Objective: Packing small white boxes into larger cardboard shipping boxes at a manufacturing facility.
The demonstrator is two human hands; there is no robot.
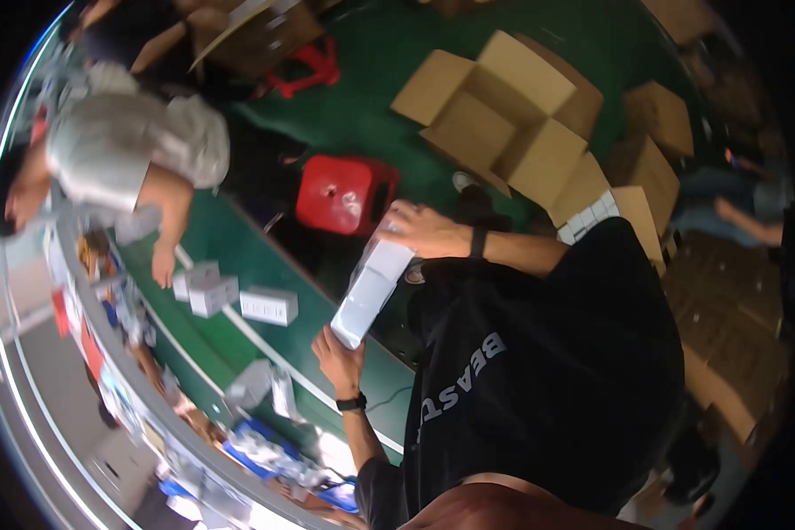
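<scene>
- Row of white boxes (375, 287) in the grip: smooth, with a glossy, film-like shine.
- Red stool (331, 192), far side: hard plastic, polished enough to throw highlights at me.
- Open carton (468, 132), far right: plain brown cardboard, matt.
- Small white cartons (269, 306), left: smooth paperboard by the look of them, fairly matt.
- Green bench top (247, 256) beside those: smooth, slightly sheeny.
- Black T-shirt (556, 344), near right: soft, matt cloth, gently creased.

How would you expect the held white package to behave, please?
The white package is probably stiff, its edges running fairly straight between left hand and right hand. Its glossy surface may feel slippery. Long and narrow, it might tip stood on end.
</scene>
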